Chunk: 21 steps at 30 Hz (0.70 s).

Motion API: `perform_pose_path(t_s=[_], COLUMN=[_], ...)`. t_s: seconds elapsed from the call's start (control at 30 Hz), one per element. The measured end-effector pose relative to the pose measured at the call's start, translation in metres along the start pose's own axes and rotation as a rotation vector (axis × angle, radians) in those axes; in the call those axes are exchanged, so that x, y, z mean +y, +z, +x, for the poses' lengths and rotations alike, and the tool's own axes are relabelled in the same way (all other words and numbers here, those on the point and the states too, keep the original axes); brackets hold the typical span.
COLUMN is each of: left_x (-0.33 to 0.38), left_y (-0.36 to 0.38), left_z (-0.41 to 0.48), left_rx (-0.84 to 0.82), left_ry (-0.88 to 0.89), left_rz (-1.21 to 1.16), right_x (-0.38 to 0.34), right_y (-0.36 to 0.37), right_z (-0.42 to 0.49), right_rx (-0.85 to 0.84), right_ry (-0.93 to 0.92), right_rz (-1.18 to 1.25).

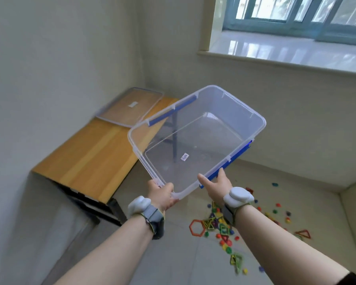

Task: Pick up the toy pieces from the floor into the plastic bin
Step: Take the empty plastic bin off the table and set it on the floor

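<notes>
Grey tiled floor point(173, 264) carries scattered toy pieces point(220, 227); left hand point(161, 195) and right hand point(216, 187) grip the clear, rectangular plastic bin point(195, 138) aloft.

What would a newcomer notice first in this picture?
The empty clear plastic bin with blue latches is held up in the centre by the left hand and right hand at its near rim. Below right, colourful toy pieces lie scattered on the floor; its clear lid rests on the wooden table at left.
</notes>
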<state>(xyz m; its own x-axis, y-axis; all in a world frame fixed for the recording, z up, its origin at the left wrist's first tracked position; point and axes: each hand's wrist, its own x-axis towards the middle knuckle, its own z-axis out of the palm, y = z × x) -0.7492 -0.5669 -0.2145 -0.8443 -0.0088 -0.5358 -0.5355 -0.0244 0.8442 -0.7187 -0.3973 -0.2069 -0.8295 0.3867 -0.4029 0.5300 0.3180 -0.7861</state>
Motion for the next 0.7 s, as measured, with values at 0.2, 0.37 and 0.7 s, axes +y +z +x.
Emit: perform_pose_path(t_s=[0.2,0.37,0.7], left_x=[-0.034,-0.052,-0.025], left_y=[0.068,0.085,0.085], left_z=[-0.023,-0.018,0.068], left_rx=[-0.026,-0.059,-0.128], left_ry=[-0.061,-0.163,-0.341], left_rz=[-0.072,-0.107,-0.04], right_x=[0.045,0.059,0.055], right_y=[-0.032,-0.035,-0.031], right_z=[-0.005,0.011,0.07], right_rx=[-0.111,-0.064,-0.041], right_ry=[0.123,0.134,0.202], right_rz=[0.452,0.507,0.526])
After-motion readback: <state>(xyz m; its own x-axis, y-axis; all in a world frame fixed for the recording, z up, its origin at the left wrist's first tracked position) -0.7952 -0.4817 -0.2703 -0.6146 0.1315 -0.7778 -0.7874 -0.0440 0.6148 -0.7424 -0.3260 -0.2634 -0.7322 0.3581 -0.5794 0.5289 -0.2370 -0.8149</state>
